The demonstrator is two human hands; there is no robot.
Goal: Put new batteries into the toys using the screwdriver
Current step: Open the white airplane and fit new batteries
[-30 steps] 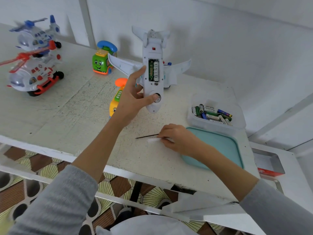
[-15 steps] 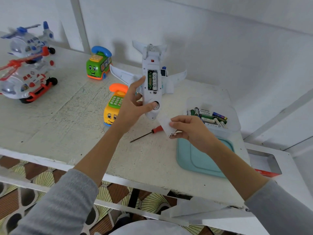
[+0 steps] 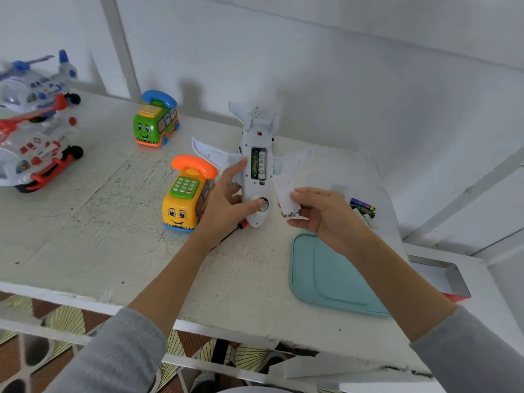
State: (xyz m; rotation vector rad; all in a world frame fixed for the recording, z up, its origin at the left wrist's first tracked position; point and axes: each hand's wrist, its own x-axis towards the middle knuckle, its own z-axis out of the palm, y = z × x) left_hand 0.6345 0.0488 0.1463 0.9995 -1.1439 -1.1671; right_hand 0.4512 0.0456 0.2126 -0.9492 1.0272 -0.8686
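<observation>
My left hand (image 3: 225, 205) grips a white toy airplane (image 3: 256, 154) by its nose, belly up. Its open battery compartment (image 3: 258, 165) shows batteries inside. My right hand (image 3: 320, 215) pinches the white battery cover (image 3: 285, 191) just right of the plane's nose. The red-handled screwdriver (image 3: 239, 226) lies on the white table (image 3: 93, 236), mostly hidden under my left hand and the plane. Loose batteries (image 3: 363, 209) sit in a clear box behind my right hand.
A yellow phone-bus toy (image 3: 185, 197) stands just left of my left hand, a green one (image 3: 156, 121) farther back. Two toy helicopters (image 3: 34, 131) are at the far left. A teal lid (image 3: 329, 273) lies under my right forearm. A wall is close behind.
My right hand left the screwdriver on the table, picked up the battery cover and lifted it toward the plane. The plane has been lowered closer to the table.
</observation>
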